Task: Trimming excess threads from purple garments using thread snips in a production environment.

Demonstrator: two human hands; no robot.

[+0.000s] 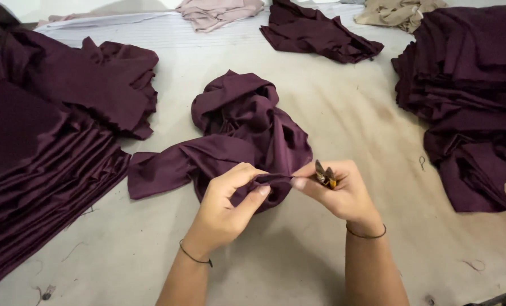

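We've got a crumpled maroon garment [247, 133] mid-table, bunched in a heap. Its long axis runs roughly from the near-left, where a flat flap sticks out toward the left stack, up to the far-right, where the bulk is piled into a knot. The near edge of it is pulled taut into a short horizontal strip between our two hands.

Left hand [230, 204] pinches that edge, thumb and forefinger closed on the cloth, other fingers curled under. Right hand [338, 190] grips the other end of the strip with its fingertips and also clamps a small thread snipper [325, 174] in the palm; the tool's tip points up and away from us, slightly left. Both wrists carry thin dark bands.

Outward: table [298, 255] is a worn grey sheet with loose threads on it. Tall stack of folded maroon pieces [32, 147] sits at left, well apart from the hands. Another heap of maroon pieces [474, 96] at right. A loose maroon piece [318, 31] lies at the far side, with a pinkish cloth [219, 11] and a beige cloth [397, 11] beyond it.
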